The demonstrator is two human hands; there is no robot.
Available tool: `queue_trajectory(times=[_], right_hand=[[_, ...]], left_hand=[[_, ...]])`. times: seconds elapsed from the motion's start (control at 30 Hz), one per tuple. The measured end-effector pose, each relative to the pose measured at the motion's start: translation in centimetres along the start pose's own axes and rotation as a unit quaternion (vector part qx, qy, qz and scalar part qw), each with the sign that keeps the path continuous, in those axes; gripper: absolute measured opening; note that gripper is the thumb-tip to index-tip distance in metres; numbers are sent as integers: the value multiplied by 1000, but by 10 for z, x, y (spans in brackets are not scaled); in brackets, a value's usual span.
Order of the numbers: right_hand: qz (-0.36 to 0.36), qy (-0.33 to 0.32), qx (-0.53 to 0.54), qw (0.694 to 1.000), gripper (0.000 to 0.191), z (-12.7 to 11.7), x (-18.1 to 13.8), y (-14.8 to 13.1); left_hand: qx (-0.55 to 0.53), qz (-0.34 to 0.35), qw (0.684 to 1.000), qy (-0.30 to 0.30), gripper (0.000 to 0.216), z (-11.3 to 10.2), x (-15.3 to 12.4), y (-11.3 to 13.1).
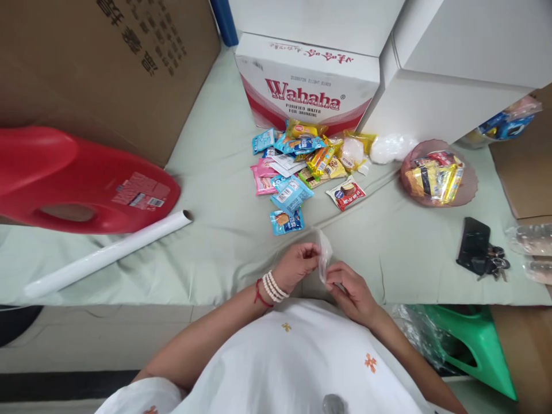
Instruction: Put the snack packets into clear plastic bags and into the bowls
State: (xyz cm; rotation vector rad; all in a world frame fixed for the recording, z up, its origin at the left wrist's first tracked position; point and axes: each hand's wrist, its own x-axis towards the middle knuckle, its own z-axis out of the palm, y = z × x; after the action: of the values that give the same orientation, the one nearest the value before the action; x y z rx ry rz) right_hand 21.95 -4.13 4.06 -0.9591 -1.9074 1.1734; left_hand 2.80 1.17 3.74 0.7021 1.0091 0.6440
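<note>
Between my two hands is a small clear plastic bag [324, 253], held upright near the front edge of the table. My left hand [301, 265], with beads and a red cord at its wrist, pinches the bag's left side. Lower on its right side, the fingertips of my right hand [350, 288] are closed on it too. Just beyond lies a pile of wrapped snacks. A blue snack packet [287, 221] is nearest my hands, and a red and cream snack packet [346, 193] sits at the pile's right.
A pink glass bowl [468, 192] of snacks stands right, behind a black phone [473, 244] and keys [498, 264]. A Wahaba-style white carton [308, 86] backs the pile. Left are a red jug [99, 178], a white roll [107, 253] and a cardboard box [107, 69].
</note>
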Motion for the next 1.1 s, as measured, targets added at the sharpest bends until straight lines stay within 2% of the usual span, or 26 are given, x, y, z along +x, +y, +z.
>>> queue_trajectory(times=[0.2,0.37,0.43,0.5,0.57,0.67,0.8,0.93,1.0,1.1], right_hand=[[3,14,-25,1000,12,3,1,5],[12,-12,-5,1000,9,3,2,10],[46,-1,36,998,9,4,1,13],[101,43,89,990,18,5,3,16],[163,86,123,975,26,6,8,18],[228,127,163,952,25,3,18,19],[278,209,270,898,29,-11,24,21],[334,229,340,849,38,-23,17,29],[339,230,330,850,39,-24,13,32],[321,220,268,881,35,-21,7,32]], left_hand=[[-8,-6,1000,14,56,2,-5,-4],[-13,44,998,51,49,0,-3,-7],[10,66,996,54,45,0,-4,-6],[62,94,993,41,41,1,-5,-4],[117,123,985,26,38,2,-7,-3],[139,140,980,37,35,-1,-6,-1],[39,116,987,104,29,-13,-2,1],[-83,77,982,151,26,-21,1,2],[-113,65,981,143,26,-21,0,2],[-114,60,982,135,25,-18,-1,3]])
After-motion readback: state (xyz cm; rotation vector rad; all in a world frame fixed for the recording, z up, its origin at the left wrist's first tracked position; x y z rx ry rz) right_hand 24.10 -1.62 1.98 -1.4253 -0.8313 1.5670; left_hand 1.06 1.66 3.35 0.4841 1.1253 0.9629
